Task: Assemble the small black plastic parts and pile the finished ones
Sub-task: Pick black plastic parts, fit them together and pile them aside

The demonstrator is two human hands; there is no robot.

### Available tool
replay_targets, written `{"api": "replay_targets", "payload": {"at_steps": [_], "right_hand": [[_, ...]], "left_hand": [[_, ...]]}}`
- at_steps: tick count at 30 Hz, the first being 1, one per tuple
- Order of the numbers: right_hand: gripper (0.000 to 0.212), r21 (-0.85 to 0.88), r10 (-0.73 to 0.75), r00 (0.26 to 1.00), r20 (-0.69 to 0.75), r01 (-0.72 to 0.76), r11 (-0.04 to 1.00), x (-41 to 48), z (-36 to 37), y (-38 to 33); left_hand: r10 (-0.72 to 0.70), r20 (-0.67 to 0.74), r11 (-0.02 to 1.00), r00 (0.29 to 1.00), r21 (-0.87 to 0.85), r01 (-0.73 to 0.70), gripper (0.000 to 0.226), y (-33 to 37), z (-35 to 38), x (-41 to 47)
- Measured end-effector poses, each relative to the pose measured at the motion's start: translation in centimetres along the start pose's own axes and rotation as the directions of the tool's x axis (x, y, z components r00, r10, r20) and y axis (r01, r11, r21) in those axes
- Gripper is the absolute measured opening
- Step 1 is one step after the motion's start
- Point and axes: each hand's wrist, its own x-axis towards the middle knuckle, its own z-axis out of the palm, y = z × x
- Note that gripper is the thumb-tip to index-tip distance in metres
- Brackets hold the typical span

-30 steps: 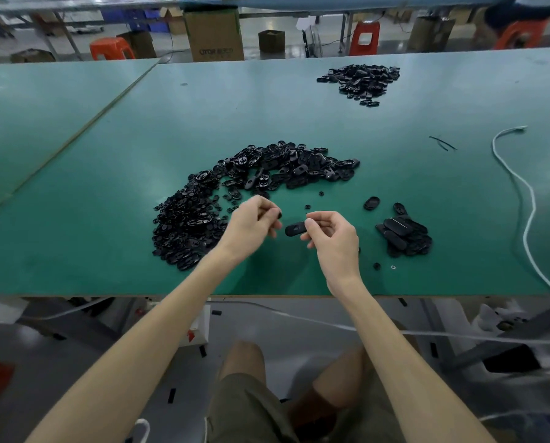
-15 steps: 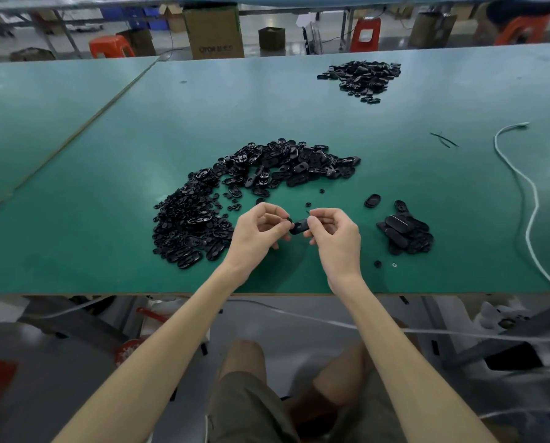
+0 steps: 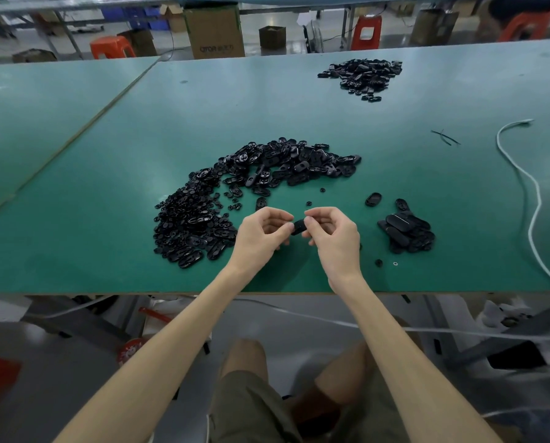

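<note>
Head view, as I monitored it remotely, looking down on the green table (image 3: 107, 257). The left hand (image 3: 262, 233) and the right hand (image 3: 334, 238) met near the table's front edge, and I saw the fingers (image 3: 286, 226) of both curled in and pinching one small black part (image 3: 299, 227) between them, one hand at each end. Most of the part was covered by the fingertips, so I could not tell whether it was one piece or two being joined. To the left of the hands and arching beyond them lay the crescent heap of loose parts (image 3: 187, 225), its near end just beside the left wrist. To the right, apart from the right hand, sat the small pile of finished ones (image 3: 406, 233), long oval pieces stacked on one another. A single oval shell (image 3: 373, 199) lay between that pile and the heap, and a tiny pale ring (image 3: 395, 263) rested near the front edge beside a black bit (image 3: 378, 262). A far pile (image 3: 363, 75) of black pieces lay well back on the table. A white cable (image 3: 535, 199) snaked along the right side. Beyond the table I noted a cardboard box (image 3: 214, 32) and an orange stool (image 3: 112, 47).
</note>
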Motion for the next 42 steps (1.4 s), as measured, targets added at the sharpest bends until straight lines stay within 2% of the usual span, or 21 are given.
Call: {"api": "replay_targets", "payload": {"at_steps": [8, 13, 18, 24, 33, 42], "right_hand": [[0.014, -0.015, -0.007, 1.000, 0.028, 0.007, 1.000, -0.14, -0.02, -0.03], [0.010, -0.016, -0.008, 1.000, 0.016, 0.008, 1.000, -0.04, 0.03, 0.08], [0.004, -0.109, -0.027, 0.998, 0.049, 0.032, 0.994, 0.03, 0.29, 0.12], [0.008, -0.182, -0.044, 0.996, 0.080, 0.058, 0.982, 0.05, 0.49, 0.06], [0.007, -0.152, -0.017, 0.998, 0.065, 0.027, 0.988, 0.13, 0.24, 0.14], [0.007, -0.141, -0.023, 0.996, 0.083, 0.035, 0.989, -0.04, 0.09, 0.19]], "left_hand": [[0.019, -0.011, 0.992, 1.000, 0.126, -0.017, 0.010, 0.18, 0.27, -0.05], [0.025, -0.018, 0.994, 1.000, 0.108, -0.023, 0.012, 0.34, 0.14, -0.15], [0.027, -0.021, 0.992, 0.999, 0.123, -0.024, 0.012, 0.35, 0.12, -0.28], [0.033, -0.033, 0.992, 0.999, 0.125, -0.028, 0.012, 0.35, -0.01, -0.17], [0.068, -0.031, 0.976, 0.997, 0.208, -0.060, 0.008, 0.27, 0.16, -0.10], [0.071, -0.043, 0.978, 0.997, 0.201, -0.061, 0.007, 0.13, 0.21, -0.01]]}}
